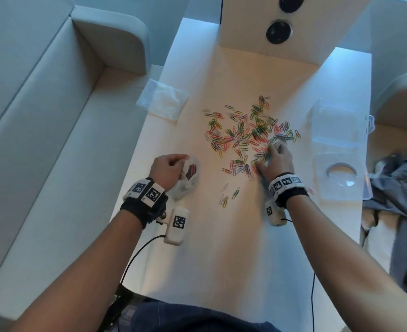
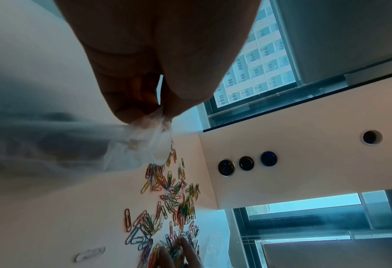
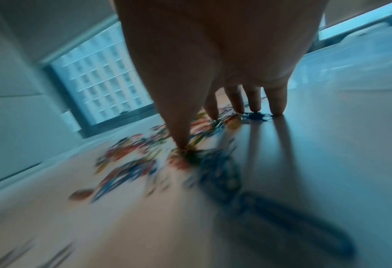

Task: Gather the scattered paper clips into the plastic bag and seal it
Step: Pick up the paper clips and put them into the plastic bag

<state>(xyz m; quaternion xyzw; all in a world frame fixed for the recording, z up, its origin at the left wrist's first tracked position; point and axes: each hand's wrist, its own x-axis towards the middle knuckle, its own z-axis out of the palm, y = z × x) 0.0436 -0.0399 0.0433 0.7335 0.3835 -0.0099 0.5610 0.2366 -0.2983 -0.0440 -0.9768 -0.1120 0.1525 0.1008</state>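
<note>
Many coloured paper clips (image 1: 245, 133) lie scattered over the middle of the white table (image 1: 209, 259). My left hand (image 1: 169, 168) pinches the mouth of a small clear plastic bag (image 1: 189, 178) near the table's left edge; a few dark red clips show inside it. In the left wrist view the left hand (image 2: 155, 63) grips the crumpled bag (image 2: 144, 143) above the clips (image 2: 167, 208). My right hand (image 1: 274, 161) lies on the near right part of the pile with its fingers spread. The right wrist view is blurred and shows the fingertips (image 3: 254, 105) pressing down on clips (image 3: 132, 159).
A second clear bag (image 1: 161, 101) hangs over the table's left edge. A clear plastic box (image 1: 336, 123) and its lid (image 1: 341, 178) sit at the right. A few stray clips (image 1: 229, 195) lie nearer me. Denim cloth (image 1: 401, 212) lies right, a sofa (image 1: 42, 116) left.
</note>
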